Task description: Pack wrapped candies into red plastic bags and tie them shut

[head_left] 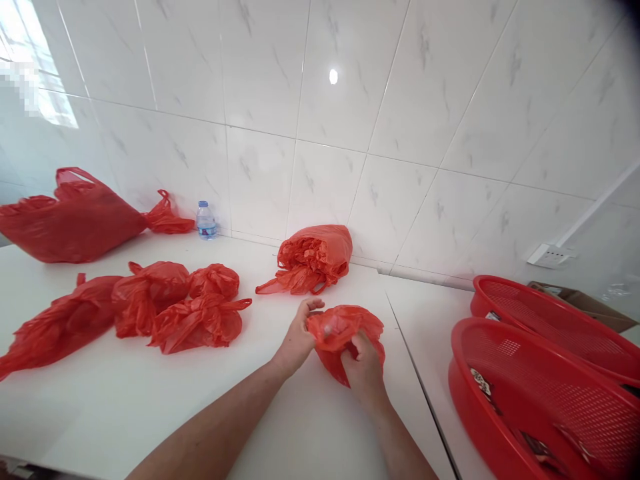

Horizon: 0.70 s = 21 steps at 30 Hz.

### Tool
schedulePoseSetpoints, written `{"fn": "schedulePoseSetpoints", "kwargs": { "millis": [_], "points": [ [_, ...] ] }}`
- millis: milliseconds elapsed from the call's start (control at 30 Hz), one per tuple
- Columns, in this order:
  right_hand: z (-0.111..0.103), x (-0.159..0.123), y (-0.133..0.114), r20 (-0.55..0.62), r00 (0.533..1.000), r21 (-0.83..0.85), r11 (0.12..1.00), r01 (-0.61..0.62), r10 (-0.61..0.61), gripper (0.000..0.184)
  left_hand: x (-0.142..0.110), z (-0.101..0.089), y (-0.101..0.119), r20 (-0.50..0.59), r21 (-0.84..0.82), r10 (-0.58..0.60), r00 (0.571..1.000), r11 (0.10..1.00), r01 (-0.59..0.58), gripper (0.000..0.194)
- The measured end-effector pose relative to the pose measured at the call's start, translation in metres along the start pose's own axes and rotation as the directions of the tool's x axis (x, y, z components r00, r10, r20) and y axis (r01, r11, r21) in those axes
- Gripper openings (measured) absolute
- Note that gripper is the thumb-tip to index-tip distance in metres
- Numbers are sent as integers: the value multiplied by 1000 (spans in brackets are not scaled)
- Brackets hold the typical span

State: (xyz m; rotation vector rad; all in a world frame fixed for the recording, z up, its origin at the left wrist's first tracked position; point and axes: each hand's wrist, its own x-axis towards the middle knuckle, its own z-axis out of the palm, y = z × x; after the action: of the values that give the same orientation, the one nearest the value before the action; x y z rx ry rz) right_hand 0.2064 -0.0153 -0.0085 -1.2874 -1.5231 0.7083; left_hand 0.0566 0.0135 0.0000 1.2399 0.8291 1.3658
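A small red plastic bag (345, 333) rests on the white counter (150, 400) just in front of me. My left hand (299, 340) pinches its left side, fingers curled onto the plastic. My right hand (364, 368) grips the bag's near right part with bent fingers. Both forearms reach in from the bottom edge. What the bag holds is hidden.
Several tied red bags (195, 313) lie in a cluster at the left, with a big stuffed red bag (75, 217) behind them. A bundle of red bags (313, 257) leans near the tiled wall. A small water bottle (205, 221) stands by the wall. Two red mesh baskets (550, 400) sit at right.
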Motion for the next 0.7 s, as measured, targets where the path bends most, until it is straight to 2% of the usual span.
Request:
{"fn": "schedulePoseSetpoints", "kwargs": {
  "millis": [100, 167, 267, 367, 433, 500, 567, 633, 700],
  "points": [
    [-2, 0, 7, 77, 997, -36, 999, 21, -18, 16, 10, -14, 1, -143, -60, 17, 990, 998, -25, 37],
    [-6, 1, 10, 47, 998, 7, 999, 37, -38, 14, 18, -26, 0, -232, -119, -21, 972, 993, -6, 27],
    [-21, 5, 9, -130, 990, 112, 991, 74, -59, 7, 29, -47, -5, -380, -161, -43, 924, 987, -20, 25],
    [-40, 10, 11, -370, 929, 116, 993, 35, 10, 6, 36, -59, -7, -443, -122, -21, 896, 992, -37, 26],
    [-50, 13, 16, -513, 855, 91, 995, -35, 77, 10, 36, -61, -7, -451, -65, 6, 892, 997, -40, 25],
    [-58, 16, 22, -592, 794, 85, 990, -110, 139, 14, 35, -58, -6, -458, 2, 36, 888, 999, -39, 26],
    [-63, 19, 26, -597, 775, 117, 978, -174, 209, 18, 32, -53, -5, -444, 135, 118, 888, 989, -64, 36],
    [-65, 20, 27, -580, 765, 173, 960, -222, 281, 22, 29, -48, -6, -332, 374, 268, 904, 917, -135, 47],
    [-65, 19, 26, -600, 738, 200, 951, -236, 310, 30, 25, -43, -9, -154, 577, 352, 923, 790, -205, 50]
  ]
}}
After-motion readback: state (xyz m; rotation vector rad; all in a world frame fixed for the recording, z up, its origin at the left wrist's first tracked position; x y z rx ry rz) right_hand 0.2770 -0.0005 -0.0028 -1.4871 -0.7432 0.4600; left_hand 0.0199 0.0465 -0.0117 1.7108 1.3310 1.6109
